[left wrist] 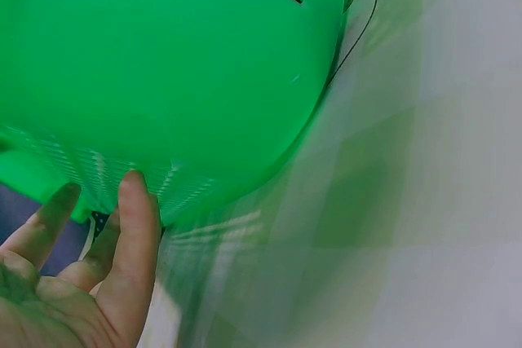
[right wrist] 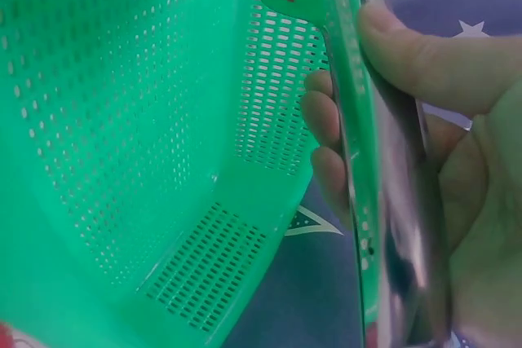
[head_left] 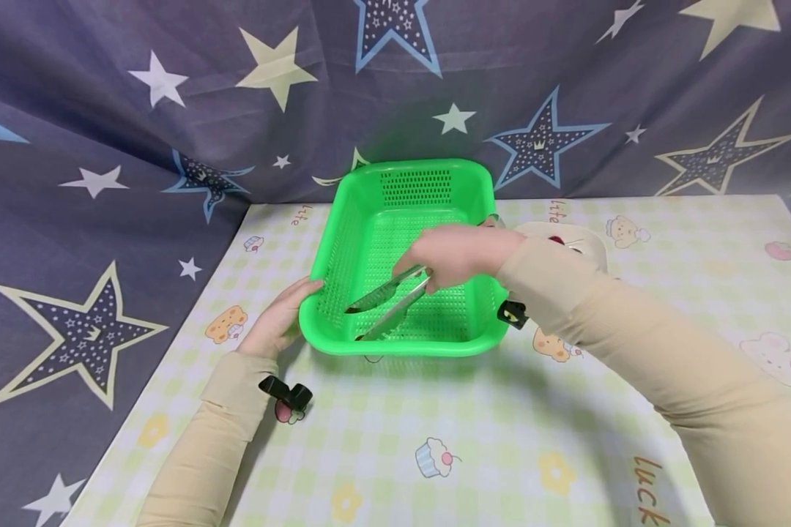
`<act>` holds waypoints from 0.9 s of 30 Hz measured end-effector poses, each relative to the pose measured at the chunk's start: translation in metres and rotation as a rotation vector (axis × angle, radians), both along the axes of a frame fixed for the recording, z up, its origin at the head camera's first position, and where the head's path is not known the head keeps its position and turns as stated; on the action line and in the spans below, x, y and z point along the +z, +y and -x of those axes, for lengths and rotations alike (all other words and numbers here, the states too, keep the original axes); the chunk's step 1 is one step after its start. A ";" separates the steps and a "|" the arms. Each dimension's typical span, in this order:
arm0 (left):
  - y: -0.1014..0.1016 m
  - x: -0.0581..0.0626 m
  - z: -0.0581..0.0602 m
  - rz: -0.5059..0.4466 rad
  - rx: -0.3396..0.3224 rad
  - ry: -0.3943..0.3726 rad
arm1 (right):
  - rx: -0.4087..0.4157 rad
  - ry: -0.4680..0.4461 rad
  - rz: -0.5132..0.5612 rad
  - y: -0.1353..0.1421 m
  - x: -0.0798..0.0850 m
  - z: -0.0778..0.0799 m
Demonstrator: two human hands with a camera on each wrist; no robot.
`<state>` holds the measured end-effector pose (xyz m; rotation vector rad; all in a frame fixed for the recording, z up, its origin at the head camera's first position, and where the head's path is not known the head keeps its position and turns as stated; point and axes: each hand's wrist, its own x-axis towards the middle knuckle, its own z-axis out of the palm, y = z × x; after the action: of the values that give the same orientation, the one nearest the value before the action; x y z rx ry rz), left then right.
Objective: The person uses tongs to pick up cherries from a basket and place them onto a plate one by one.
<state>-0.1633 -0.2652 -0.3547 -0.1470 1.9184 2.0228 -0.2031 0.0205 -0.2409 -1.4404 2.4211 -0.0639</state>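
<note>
A green plastic basket (head_left: 405,347) with perforated walls and floor sits on the table. My right hand (head_left: 444,252) grips a pair of metal tongs (head_left: 393,311) above it. The two arms of the tongs are spread apart, and their tips point down toward the basket's near left corner. In the right wrist view, the thumb presses one side of the tongs (right wrist: 395,226) while the fingers curl round the other. At the basket's left side my left hand (head_left: 280,318) holds the rim, its other fingers (left wrist: 137,234) reaching along the outside wall underneath.
Behind the right forearm is a white dish (head_left: 593,245) with something red and dark in it, partly covered by the sleeve. A checked tablecloth (head_left: 369,432) with cartoon prints covers the table. A dark star-patterned cloth (head_left: 211,95) hangs at the back and left.
</note>
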 end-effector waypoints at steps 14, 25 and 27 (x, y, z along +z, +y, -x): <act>0.000 0.001 -0.001 -0.007 0.015 -0.018 | -0.001 -0.005 -0.045 -0.010 -0.013 0.001; 0.000 0.000 0.000 -0.028 0.002 -0.013 | -0.012 -0.006 -0.051 -0.016 -0.019 0.002; 0.000 0.000 0.000 -0.019 0.006 -0.015 | -0.015 -0.002 -0.061 -0.017 -0.020 0.002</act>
<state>-0.1632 -0.2648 -0.3549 -0.1629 1.8914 2.0375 -0.2055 0.0031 -0.2608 -1.3956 2.4104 0.0053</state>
